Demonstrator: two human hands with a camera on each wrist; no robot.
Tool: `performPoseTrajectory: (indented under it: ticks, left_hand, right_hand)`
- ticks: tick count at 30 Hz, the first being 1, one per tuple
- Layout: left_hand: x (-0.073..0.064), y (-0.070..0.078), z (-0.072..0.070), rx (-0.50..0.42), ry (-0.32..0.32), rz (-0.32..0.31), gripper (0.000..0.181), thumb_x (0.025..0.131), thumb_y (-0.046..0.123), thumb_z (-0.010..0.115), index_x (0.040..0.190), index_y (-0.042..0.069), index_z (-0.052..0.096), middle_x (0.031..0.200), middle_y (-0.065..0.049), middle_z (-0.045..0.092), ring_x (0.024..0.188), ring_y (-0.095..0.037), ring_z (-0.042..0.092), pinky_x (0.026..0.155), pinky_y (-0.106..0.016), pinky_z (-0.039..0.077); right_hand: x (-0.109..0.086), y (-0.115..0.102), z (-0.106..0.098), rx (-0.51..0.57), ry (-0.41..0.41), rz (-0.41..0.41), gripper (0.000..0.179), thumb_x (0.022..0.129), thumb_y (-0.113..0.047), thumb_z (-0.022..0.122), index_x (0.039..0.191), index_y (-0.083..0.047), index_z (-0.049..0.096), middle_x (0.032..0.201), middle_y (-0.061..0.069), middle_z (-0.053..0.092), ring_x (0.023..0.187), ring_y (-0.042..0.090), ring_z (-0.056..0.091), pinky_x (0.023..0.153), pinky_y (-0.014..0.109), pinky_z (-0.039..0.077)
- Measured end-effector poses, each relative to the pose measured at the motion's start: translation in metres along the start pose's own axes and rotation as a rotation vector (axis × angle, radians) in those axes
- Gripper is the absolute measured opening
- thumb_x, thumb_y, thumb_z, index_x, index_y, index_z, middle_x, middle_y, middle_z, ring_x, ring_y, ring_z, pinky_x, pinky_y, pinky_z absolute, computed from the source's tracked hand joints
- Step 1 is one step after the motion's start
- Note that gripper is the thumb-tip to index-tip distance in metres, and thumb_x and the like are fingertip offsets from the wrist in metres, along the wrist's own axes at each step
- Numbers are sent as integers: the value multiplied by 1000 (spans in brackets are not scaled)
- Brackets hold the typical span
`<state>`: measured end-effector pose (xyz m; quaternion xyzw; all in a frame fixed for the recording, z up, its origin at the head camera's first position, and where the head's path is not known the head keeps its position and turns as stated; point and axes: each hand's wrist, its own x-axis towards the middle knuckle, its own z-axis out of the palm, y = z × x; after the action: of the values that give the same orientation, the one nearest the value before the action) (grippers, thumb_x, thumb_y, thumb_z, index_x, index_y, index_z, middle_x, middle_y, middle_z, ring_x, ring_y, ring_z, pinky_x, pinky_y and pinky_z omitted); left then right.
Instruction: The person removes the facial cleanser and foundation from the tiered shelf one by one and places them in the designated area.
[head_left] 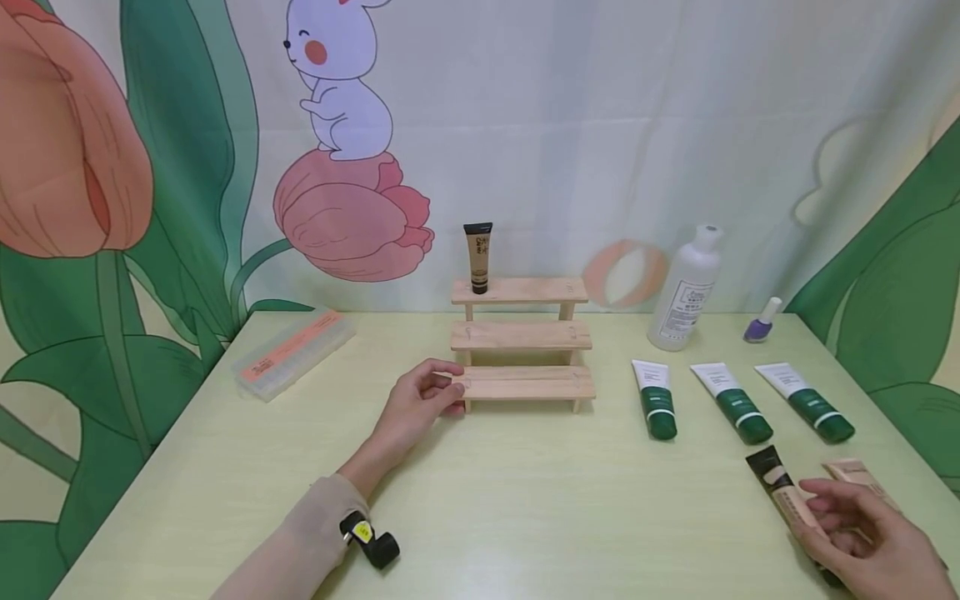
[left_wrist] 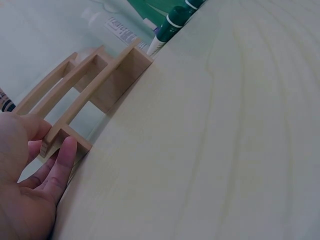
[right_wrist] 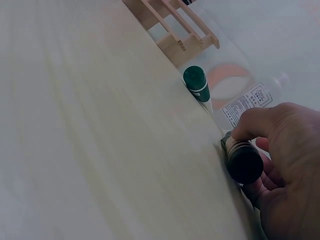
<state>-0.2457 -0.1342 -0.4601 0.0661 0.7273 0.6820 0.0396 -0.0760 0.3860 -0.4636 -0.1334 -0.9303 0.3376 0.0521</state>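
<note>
A small three-tier wooden stand (head_left: 522, 384) stands against the backdrop. My left hand (head_left: 417, 398) holds the left end of its lowest step, the thumb above and the fingers below in the left wrist view. A small tan tube with a black cap (head_left: 479, 257) stands upright on the top tier, at its left. At the front right my right hand (head_left: 873, 537) pinches a beige squeeze tube with black ends (head_left: 786, 501), lying close along the table. Its round dark cap (right_wrist: 245, 165) faces the right wrist camera. Another beige tube (head_left: 859, 477) lies partly hidden behind that hand.
Three green-and-white tubes (head_left: 657, 402) lie in a row on the right. Behind them stand a white labelled bottle (head_left: 686, 290) and a purple nail polish bottle (head_left: 762, 322). A clear plastic case with an orange label (head_left: 294, 354) lies at the back left of the table (head_left: 525, 500).
</note>
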Motion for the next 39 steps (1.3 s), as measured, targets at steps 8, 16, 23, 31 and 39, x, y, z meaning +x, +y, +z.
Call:
performPoseTrajectory:
  ticks: [8,16,23,31,39]
  left_hand:
    - [-1,1,1,-4,1,3,26,107,3,73,133,3,72,108,-14,68,91,-22,76,87,-33,71]
    - [-2,3,1,-1,6,2,25,107,2,73,133,3,72,107,-14,66,89,-21,76,87,-32,71]
    - [-1,1,1,0,-3,-4,25,107,3,73,133,3,72,108,-14,67,88,-20,77,86,-31,71]
    - [-1,0,0,9,1,-4,25,107,4,73,132,4,72,107,-14,66,88,-20,77,86,-31,71]
    - [0,1,-1,9,0,1,25,108,4,73,133,4,72,107,-14,67,87,-20,77,85,-31,71]
  right_hand:
    - [0,0,0,-66,33,-61,53,99,-9,82,144,8,58,117,21,67,81,-6,51,60,17,51]
    - [0,-11,-4,-33,84,-20,58,106,-18,78,150,9,52,147,34,48,113,46,57,65,10,39]
    - [0,-27,-3,133,216,-93,66,109,-15,74,165,-5,41,154,10,50,113,-11,43,83,0,43]
    - [15,-63,-4,315,240,-236,76,104,-3,78,168,-23,41,154,-14,49,124,-13,54,93,2,54]
    - [46,-115,-1,557,133,-394,77,101,4,79,166,-20,46,152,-8,56,131,0,62,96,7,57]
